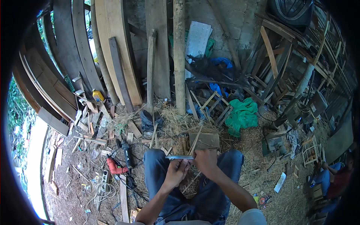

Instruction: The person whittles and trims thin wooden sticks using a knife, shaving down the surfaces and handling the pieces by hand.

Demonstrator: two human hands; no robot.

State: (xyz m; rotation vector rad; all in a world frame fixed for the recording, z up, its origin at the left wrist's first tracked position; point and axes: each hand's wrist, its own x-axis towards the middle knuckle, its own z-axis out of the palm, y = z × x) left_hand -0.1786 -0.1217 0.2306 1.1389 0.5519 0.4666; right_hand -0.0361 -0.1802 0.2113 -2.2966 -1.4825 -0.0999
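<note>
My right hand [205, 159] is closed at the right end of a knife [179, 157], whose flat metal blade points left across my lap. Just under the blade, my left hand [177, 171] is closed, its fingers curled around thin pale wooden strips [195, 141]. The strips rise past the blade, away from me; their lower part is partly hidden by my hands. Beyond them a wooden block [204, 140] lies on the ground between my knees, with a hammer-like tool [183, 139] at its left.
On the left lie a red power drill [115, 165], an angle grinder [127, 153] and a power strip [104, 182] with loose cords. Wood scraps and shavings litter the ground. Tall planks [112, 48] lean at the back; a green plastic sheet [241, 115] lies right. Another person [335, 180] sits far right.
</note>
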